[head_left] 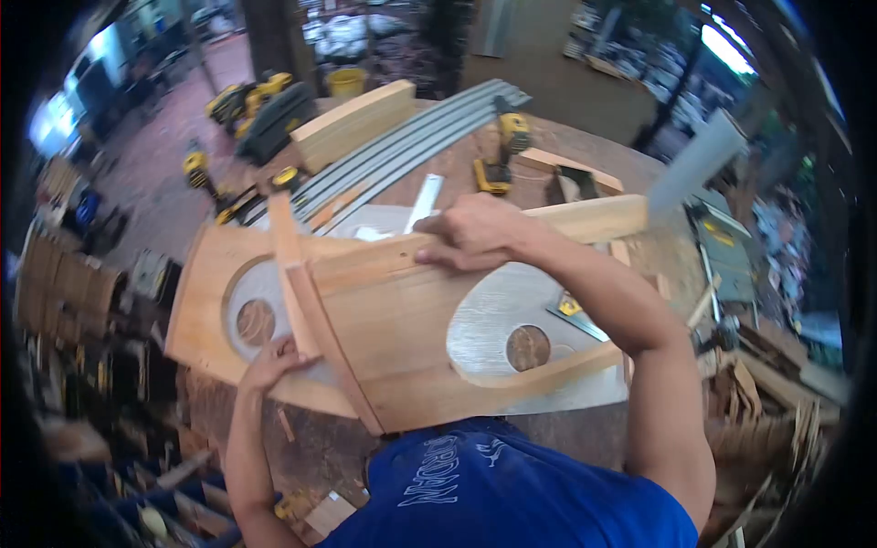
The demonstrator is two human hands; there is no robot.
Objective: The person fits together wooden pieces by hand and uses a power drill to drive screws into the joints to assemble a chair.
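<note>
A light wooden panel [384, 338] with a large rounded cutout lies tilted across the workbench in front of me. My right hand [470, 233] is closed over its far edge, fingers curled on the wood. Just beyond those fingers is a flat silver-white strip [426, 196]. A second wooden panel [206, 301] with a round cutout lies at the left, partly beneath the first. Across it runs a narrow wooden strip [288, 274] beside the first panel's end. My left hand [269, 363] grips the strip's near end. Grey sheet shows through both cutouts.
Grey metal rails [411, 128] and a thick wood block [356, 123] lie at the back. A yellow cordless drill [502, 146] stands beyond my right hand; more power tools [265, 110] are at the back left. A grey tube [699, 164] rises at right, near scrap wood [776, 374].
</note>
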